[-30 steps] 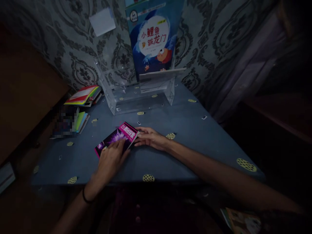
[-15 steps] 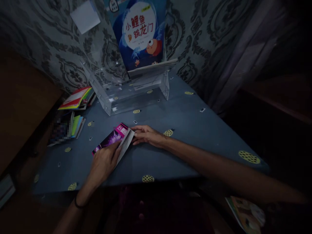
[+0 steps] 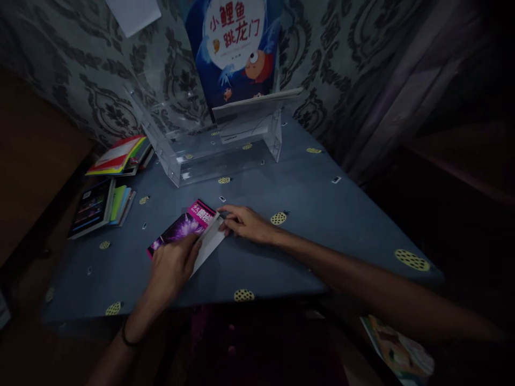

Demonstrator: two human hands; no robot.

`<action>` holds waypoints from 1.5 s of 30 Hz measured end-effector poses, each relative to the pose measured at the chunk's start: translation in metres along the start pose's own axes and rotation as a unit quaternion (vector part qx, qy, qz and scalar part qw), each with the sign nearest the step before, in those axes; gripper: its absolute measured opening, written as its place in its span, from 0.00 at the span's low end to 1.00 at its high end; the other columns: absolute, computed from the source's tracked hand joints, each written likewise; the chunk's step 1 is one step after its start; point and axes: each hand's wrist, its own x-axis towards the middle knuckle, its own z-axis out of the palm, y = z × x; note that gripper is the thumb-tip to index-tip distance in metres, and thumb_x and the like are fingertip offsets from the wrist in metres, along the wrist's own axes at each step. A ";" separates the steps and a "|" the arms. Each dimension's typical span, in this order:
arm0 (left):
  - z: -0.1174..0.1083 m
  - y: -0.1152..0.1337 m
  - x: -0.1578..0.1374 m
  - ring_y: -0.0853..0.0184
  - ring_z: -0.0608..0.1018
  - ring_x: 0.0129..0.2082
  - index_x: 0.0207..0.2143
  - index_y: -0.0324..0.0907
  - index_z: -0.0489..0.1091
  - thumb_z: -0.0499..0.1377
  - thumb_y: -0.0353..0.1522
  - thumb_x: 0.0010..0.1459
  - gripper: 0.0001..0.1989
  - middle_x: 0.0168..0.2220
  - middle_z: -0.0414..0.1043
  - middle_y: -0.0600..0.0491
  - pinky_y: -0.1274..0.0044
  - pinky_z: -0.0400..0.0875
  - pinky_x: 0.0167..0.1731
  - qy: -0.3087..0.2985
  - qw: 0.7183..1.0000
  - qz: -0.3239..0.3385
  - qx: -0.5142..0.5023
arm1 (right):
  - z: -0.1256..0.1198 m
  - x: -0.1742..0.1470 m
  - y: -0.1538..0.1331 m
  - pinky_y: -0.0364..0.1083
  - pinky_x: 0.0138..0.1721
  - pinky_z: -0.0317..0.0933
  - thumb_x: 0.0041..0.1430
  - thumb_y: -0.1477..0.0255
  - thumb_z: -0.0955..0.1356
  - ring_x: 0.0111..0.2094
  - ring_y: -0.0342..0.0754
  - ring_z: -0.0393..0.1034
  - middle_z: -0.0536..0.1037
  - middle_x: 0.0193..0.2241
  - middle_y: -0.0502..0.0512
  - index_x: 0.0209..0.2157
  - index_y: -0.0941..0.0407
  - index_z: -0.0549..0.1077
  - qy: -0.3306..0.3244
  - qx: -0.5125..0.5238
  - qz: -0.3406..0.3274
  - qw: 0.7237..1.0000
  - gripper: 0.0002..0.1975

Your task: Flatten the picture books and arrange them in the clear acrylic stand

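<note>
A small book [image 3: 183, 227] with a pink and purple cover lies tilted on the table. Along its right side a white page strip [image 3: 208, 243] shows, the cover partly raised from it. My left hand [image 3: 173, 264] presses over the book's lower part, thumb and fingers closed against cover and edge; most of its fingertips are hidden. At the upper right corner my right hand [image 3: 246, 223] has its fingers bent in a pinch at the white page edge.
A clear acrylic stand [image 3: 229, 167] bears a blue picture book [image 3: 237, 80] against the patterned wall. On the left are two piles, colourful booklets [image 3: 120, 155] and a dark-covered book [image 3: 92, 209] on others. Another book [image 3: 398, 348] lies below the table's right side.
The view has tilted down slightly. My right fingers have curled in more at the book's corner, and more of the white page strip shows. My left hand stays on the book.
</note>
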 end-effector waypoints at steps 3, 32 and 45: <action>0.004 0.012 -0.001 0.59 0.84 0.33 0.45 0.43 0.76 0.51 0.33 0.69 0.13 0.38 0.83 0.48 0.75 0.64 0.24 -0.009 0.999 0.001 0.052 | 0.000 0.002 0.004 0.40 0.28 0.67 0.62 0.84 0.61 0.26 0.41 0.74 0.81 0.28 0.51 0.56 0.59 0.70 0.004 -0.003 0.006 1.000 0.22; 0.034 0.019 -0.013 0.55 0.81 0.51 0.53 0.36 0.73 0.49 0.34 0.71 0.17 0.56 0.76 0.40 0.71 0.80 0.38 0.077 0.984 0.059 0.153 | -0.005 -0.004 -0.008 0.46 0.37 0.65 0.66 0.75 0.65 0.31 0.47 0.75 0.83 0.33 0.53 0.51 0.54 0.77 0.108 -0.252 -0.045 0.961 0.15; 0.040 0.008 -0.024 0.50 0.77 0.56 0.56 0.35 0.71 0.51 0.32 0.70 0.18 0.59 0.73 0.38 0.62 0.78 0.48 0.097 0.989 0.077 0.080 | 0.000 -0.008 0.009 0.45 0.34 0.66 0.67 0.72 0.63 0.30 0.48 0.76 0.85 0.37 0.55 0.53 0.53 0.77 0.077 -0.344 -0.106 0.930 0.17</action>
